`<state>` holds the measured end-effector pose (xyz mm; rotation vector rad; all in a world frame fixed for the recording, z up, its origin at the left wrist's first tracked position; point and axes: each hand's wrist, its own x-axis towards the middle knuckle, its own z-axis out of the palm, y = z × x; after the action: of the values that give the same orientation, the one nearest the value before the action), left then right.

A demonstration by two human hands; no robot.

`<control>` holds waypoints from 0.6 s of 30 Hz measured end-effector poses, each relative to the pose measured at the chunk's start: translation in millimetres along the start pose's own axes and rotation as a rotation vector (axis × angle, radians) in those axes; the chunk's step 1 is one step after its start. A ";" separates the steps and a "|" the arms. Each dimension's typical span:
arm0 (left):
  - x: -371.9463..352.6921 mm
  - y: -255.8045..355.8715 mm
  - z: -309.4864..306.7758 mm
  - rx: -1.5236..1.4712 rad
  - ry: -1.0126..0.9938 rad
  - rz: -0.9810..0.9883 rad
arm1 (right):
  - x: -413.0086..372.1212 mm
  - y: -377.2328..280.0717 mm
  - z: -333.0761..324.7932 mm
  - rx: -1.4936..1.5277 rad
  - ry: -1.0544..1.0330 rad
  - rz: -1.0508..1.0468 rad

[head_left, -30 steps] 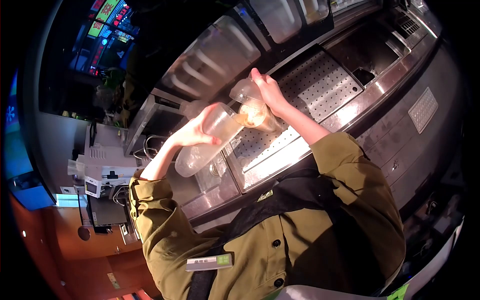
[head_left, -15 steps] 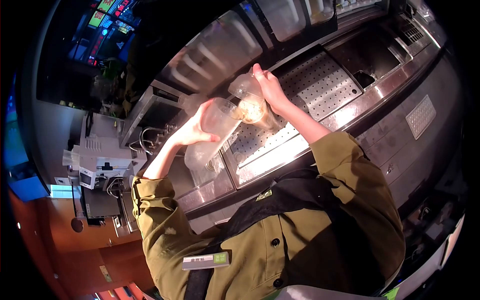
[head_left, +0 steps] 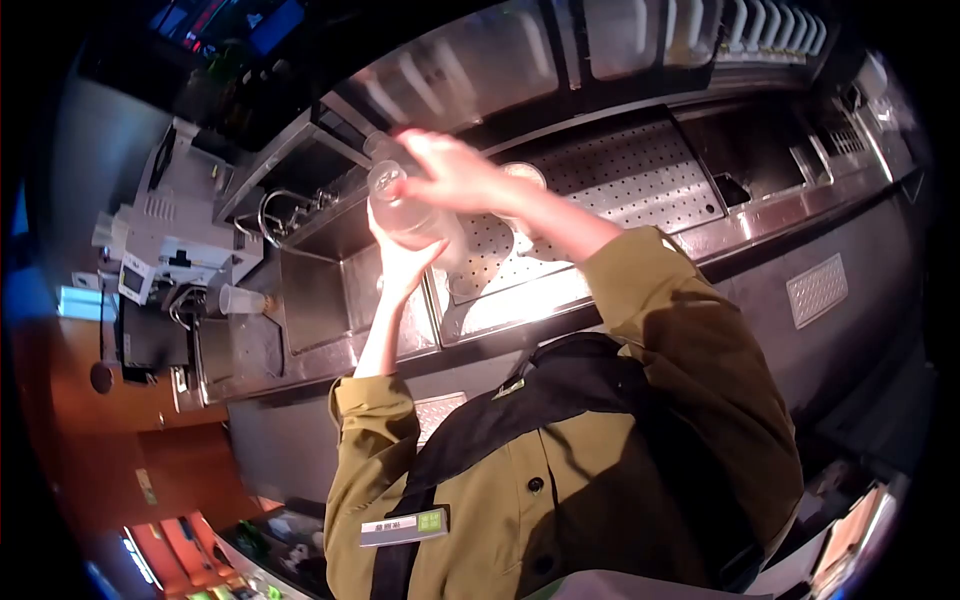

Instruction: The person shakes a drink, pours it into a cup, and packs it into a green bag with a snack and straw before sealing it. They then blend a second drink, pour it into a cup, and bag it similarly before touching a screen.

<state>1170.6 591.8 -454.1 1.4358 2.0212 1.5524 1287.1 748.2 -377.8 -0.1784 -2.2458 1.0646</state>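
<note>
Your left hand [head_left: 400, 262] wraps around the clear plastic tumbler [head_left: 405, 215], held upright above the perforated steel desk [head_left: 640, 170], near the sink [head_left: 310, 300]. Your right hand [head_left: 455, 172] blurs across the tumbler's top, and I cannot tell its grip. The writing on your green-and-white badge [head_left: 405, 527] is unreadable.

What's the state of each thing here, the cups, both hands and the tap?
Clear tumbler: upright, lifted off the counter.
Left hand: closed round the tumbler.
Right hand: blurred, over the tumbler's mouth; grip unclear.
Cup on drain tray: standing, partly hidden.
Tap: no stream visible.
</note>
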 end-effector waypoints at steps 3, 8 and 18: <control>4.7 -28.7 28.0 0.064 0.190 0.056 | -29.0 6.0 -45.5 -0.342 -0.155 0.146; 21.8 -39.7 62.4 0.088 0.338 -0.034 | -69.5 43.2 -42.2 -0.688 -0.332 0.201; -7.8 -56.8 50.3 0.130 0.423 -0.054 | -58.9 43.0 -39.4 -0.611 -0.367 0.212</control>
<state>1176.3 618.7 -525.2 1.1526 2.4108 1.8563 1351.0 780.2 -419.8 -0.5206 -2.8884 0.5006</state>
